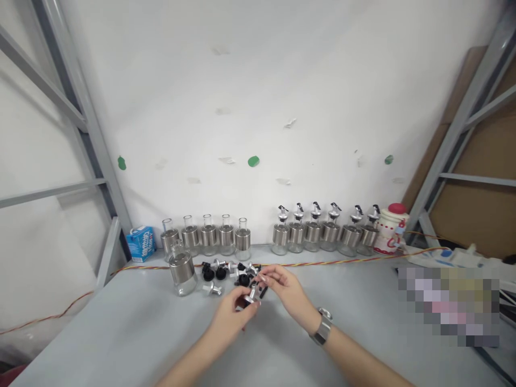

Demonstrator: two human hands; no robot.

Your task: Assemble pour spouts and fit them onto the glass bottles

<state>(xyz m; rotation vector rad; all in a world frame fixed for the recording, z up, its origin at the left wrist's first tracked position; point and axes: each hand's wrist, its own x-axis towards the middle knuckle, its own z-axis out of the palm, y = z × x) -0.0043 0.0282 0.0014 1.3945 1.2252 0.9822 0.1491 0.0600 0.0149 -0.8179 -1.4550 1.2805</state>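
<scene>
My left hand [229, 314] is closed around a silver and black bottle pourer [252, 295], held low over the table. Right above it, my right hand [290, 293] has its fingertips pinched together at the pourer's upper end. Whatever small part lies between those fingertips is too hidden to make out. Just behind both hands is a loose pile of pourer parts [220, 272], silver tops with black stoppers. One silver spout piece [212, 289] lies apart at the pile's near left. A glass bottle with a metal band [182, 271] stands upright and uncapped to its left.
Several uncapped bottles [208, 236] line the wall at left; several with pourers fitted [313, 232] stand at right. A blue carton [141, 244] and a white-and-red container [390, 231] flank the rows. A twisted cable [322, 263] crosses the grey table [133, 328].
</scene>
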